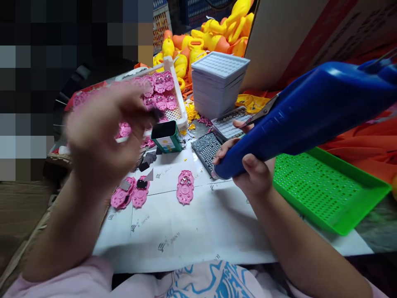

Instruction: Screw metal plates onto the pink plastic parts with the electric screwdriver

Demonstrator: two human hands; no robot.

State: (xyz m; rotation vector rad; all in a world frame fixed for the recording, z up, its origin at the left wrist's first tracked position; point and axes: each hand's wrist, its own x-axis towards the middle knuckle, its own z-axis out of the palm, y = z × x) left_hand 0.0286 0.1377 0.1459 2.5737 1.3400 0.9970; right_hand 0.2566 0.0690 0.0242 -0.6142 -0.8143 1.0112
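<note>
Holding a long, smooth, blue plastic tool [297, 111], my right grip [256, 178] has its fingers and thumb closed around the tool's lower end. A metal blade-like piece [266, 107] shows along the tool's upper edge; I can't tell whether it belongs to it.

My left grip [102, 128] hangs raised and blurred, fingers bent; a small dark piece [155, 114] shows at the fingertips, but I can't tell whether they pinch it.

Between my grips, on the white-papered desk [211, 236], lies a scalloped pink plastic plaque [185, 188] with a silvery figure. Below my left grip's fingers are more pink plaques, one bearing a black square [142, 183]. Just beyond its fingertips stands an open green rectangular tin [167, 142]. A perforated bright-green plastic basket [328, 194] sits right of my right grip.
</note>
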